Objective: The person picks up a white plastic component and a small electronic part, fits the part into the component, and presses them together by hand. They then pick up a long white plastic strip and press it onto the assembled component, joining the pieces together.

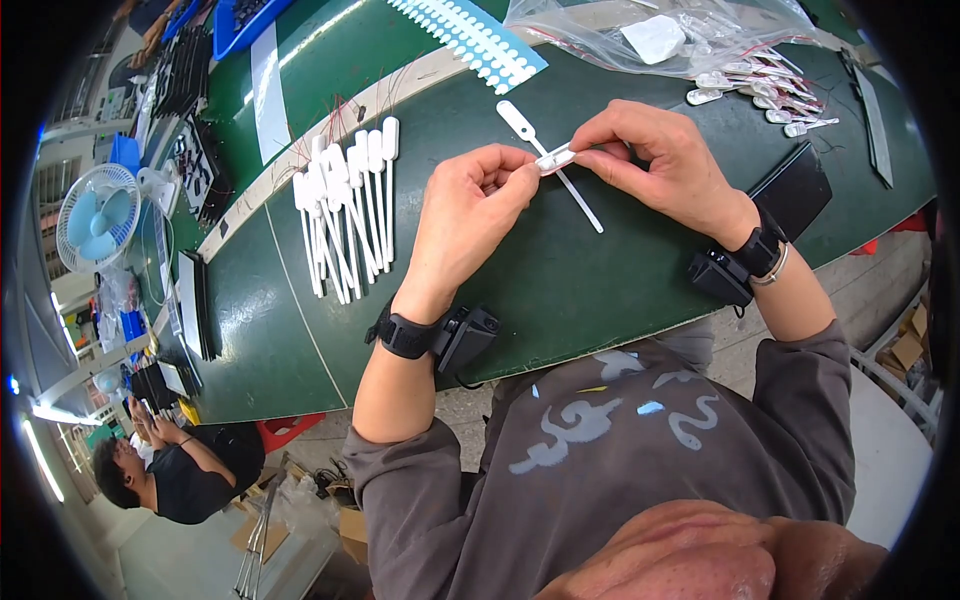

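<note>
Left hand [478, 205]: thumb and forefinger were pinched on one end of a small, narrow white plastic piece [556, 160].
Right hand [650, 165]: thumb and forefinger were closed on its other end.
Slip: the piece could have sprung loose, since only fingertips gripped it.
Strain: an uneven pull between the hands might have bent or cracked it, if it was as thin as it looked.
Held piece: it was between the two hands; whether it touched what lay below, I cannot tell.
Below the fingertips: a long white plastic stick with a slotted, rounded head [515, 120] lay aslant on the dark green tabletop [540, 290]; a lowered hand could have knocked it askew.
Left of the left hand: white paddle-headed plastic sticks [345, 215] overlapped; a wrist's sweep might have scattered them.
Beyond the right hand: small white pieces with thin red wires [768, 98] lay heaped; dragging could have tangled the wires.
Ahead of both hands: a blue sheet with white tabs [470, 40].
</note>
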`<action>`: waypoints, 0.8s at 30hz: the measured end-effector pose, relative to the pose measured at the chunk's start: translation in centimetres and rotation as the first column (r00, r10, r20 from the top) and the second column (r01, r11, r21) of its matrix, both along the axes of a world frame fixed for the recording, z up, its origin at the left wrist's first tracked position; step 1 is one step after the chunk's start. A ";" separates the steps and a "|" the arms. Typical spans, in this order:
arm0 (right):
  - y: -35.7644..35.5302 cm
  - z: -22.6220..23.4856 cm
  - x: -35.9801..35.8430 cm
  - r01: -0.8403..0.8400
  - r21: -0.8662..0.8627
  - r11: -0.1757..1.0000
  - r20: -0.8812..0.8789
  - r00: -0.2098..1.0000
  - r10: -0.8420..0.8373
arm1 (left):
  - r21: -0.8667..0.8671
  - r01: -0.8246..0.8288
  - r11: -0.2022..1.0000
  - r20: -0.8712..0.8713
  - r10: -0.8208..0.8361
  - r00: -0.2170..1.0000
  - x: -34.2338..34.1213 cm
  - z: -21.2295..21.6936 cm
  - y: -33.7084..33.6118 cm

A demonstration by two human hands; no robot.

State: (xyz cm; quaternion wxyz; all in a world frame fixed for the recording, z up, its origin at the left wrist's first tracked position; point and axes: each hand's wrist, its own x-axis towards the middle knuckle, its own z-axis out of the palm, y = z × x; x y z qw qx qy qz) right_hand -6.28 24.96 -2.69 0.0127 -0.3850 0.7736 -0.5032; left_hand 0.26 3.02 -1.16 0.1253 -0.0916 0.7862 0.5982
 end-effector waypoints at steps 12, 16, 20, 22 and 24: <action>0.3 0.3 0.1 -0.004 0.093 0.996 0.088 0.996 -0.004 | -0.005 0.014 1.000 0.018 -0.014 1.000 -0.1 0.1 0.0; 0.1 0.1 0.1 -0.044 -0.018 0.999 0.158 0.986 0.046 | 0.011 0.016 1.000 0.019 -0.017 1.000 -0.1 0.1 0.1; 0.3 -0.1 0.0 -0.007 0.017 1.000 0.264 0.965 0.002 | 0.001 0.028 1.000 0.020 -0.028 0.999 0.0 0.1 0.1; 0.3 0.0 0.0 -0.004 0.031 1.000 0.244 0.970 -0.003 | 0.005 0.031 1.000 0.018 -0.031 0.999 0.0 0.0 0.1; 0.3 0.1 0.0 -0.002 0.056 0.998 0.205 0.979 -0.010 | 0.011 0.033 0.999 0.014 -0.033 0.999 0.0 0.0 0.1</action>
